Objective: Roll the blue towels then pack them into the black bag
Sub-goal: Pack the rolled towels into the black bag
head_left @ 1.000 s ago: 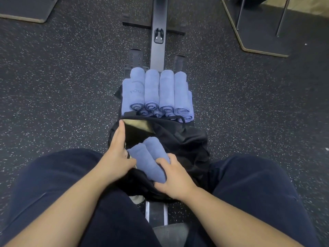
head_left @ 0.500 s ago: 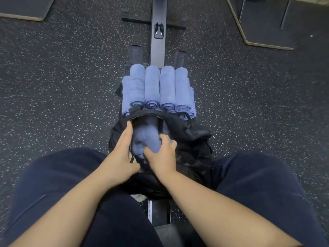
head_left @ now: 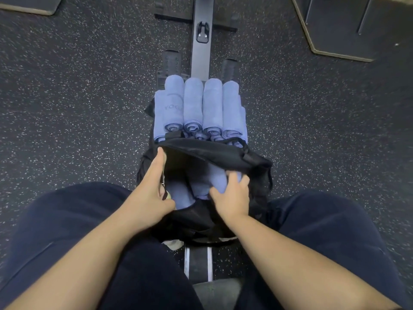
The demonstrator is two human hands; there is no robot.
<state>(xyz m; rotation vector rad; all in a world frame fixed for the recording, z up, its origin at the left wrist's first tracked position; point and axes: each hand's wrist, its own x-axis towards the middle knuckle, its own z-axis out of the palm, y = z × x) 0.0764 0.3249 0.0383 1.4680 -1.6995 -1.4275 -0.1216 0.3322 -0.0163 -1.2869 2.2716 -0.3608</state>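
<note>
Pushing towels [head_left: 214, 182] deeper into bag [head_left: 214, 153] w/ right hand [head_left: 232, 198]

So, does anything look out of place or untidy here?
Nothing stands out. The rolled blue towels lie neatly side by side behind the black bag. The left hand holds its opening wide while the right hand presses towels inside.

My forearms are bare, with no sleeves showing, and so are my left hand [head_left: 147, 195] and right hand [head_left: 232, 198]. I'm wearing dark navy trousers [head_left: 67, 220], plain and unmarked.
</note>
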